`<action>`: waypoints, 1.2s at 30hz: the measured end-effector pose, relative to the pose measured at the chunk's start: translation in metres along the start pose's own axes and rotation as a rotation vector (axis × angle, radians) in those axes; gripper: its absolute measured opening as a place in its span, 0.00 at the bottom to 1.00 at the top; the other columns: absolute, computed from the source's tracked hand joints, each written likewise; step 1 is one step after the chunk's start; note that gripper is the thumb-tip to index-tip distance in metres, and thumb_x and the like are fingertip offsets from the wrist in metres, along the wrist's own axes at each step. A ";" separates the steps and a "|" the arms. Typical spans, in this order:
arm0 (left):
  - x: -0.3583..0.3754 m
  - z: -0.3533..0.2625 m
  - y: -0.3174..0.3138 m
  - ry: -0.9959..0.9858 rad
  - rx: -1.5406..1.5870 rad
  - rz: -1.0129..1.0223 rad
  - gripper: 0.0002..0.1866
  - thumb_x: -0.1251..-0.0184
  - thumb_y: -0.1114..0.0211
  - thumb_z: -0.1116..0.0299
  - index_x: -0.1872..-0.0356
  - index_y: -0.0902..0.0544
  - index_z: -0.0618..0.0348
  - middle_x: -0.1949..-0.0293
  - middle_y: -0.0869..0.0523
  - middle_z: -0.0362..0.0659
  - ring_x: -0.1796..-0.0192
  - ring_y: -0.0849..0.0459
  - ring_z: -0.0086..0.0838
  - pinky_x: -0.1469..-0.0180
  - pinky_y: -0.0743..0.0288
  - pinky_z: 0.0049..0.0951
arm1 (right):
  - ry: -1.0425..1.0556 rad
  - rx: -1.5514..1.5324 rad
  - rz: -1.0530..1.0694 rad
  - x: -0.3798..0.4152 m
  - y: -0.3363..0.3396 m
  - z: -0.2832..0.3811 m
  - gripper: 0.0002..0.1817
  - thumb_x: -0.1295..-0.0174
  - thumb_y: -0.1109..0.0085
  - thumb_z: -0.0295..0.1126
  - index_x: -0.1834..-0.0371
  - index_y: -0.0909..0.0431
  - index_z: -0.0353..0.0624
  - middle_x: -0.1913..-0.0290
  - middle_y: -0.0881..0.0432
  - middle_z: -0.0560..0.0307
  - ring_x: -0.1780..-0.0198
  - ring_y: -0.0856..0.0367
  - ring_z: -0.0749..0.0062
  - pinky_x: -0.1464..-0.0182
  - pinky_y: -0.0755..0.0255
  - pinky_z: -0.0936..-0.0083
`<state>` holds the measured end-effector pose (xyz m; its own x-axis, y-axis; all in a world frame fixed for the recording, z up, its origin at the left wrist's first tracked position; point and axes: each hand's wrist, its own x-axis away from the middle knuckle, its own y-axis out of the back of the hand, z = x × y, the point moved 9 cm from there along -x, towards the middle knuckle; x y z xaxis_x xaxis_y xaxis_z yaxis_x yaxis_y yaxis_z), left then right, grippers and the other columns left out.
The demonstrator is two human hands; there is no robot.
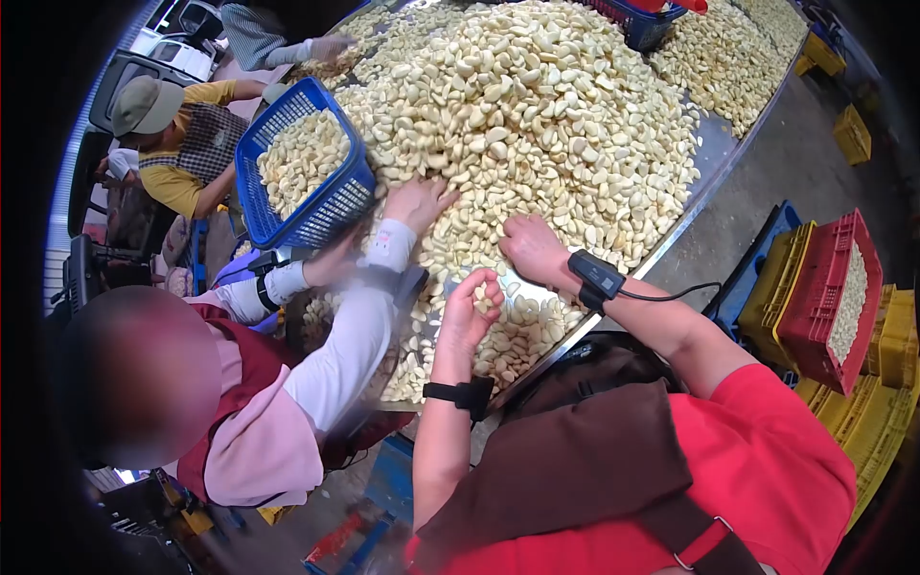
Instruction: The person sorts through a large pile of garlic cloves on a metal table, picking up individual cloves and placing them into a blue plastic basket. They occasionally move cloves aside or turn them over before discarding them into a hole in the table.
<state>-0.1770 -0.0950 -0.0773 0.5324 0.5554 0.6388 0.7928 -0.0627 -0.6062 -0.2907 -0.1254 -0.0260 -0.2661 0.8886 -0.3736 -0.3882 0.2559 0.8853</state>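
A large heap of pale, peeled garlic cloves [537, 105] covers the metal table. My left hand [471, 311] is raised over the near edge of the heap, palm turned up and fingers curled in; what lies inside them, if anything, is too small to make out. Against the foot of the heap rests my right hand [534, 251], knuckles up, its bent fingertips partly hidden against the cloves. Between my hands and the table edge lies a looser patch of cloves [522, 335]. Both wrists carry black strapped devices.
To my left, a co-worker's hand [419, 203] reaches into the heap beside a blue basket [316, 216] of cloves. More people work farther along. The metal table edge [671, 230] runs up right. Stacked red [815, 297] and yellow crates [891, 335] stand at right.
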 end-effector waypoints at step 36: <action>-0.008 -0.083 0.050 -0.264 -1.910 -0.776 0.22 0.35 0.50 0.65 0.39 0.29 0.48 0.63 0.16 0.58 0.60 0.17 0.53 0.59 0.25 0.50 | -0.239 0.247 0.221 -0.072 0.015 -0.089 0.04 0.54 0.39 0.28 0.74 0.16 0.43 0.72 0.16 0.54 0.66 0.15 0.64 0.71 0.23 0.70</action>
<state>-0.1168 -0.1713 -0.0733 0.1042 0.9514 0.2898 0.1168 -0.3011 0.9464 -0.3558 -0.2192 -0.0104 -0.0961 0.9884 -0.1176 -0.1137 0.1065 0.9878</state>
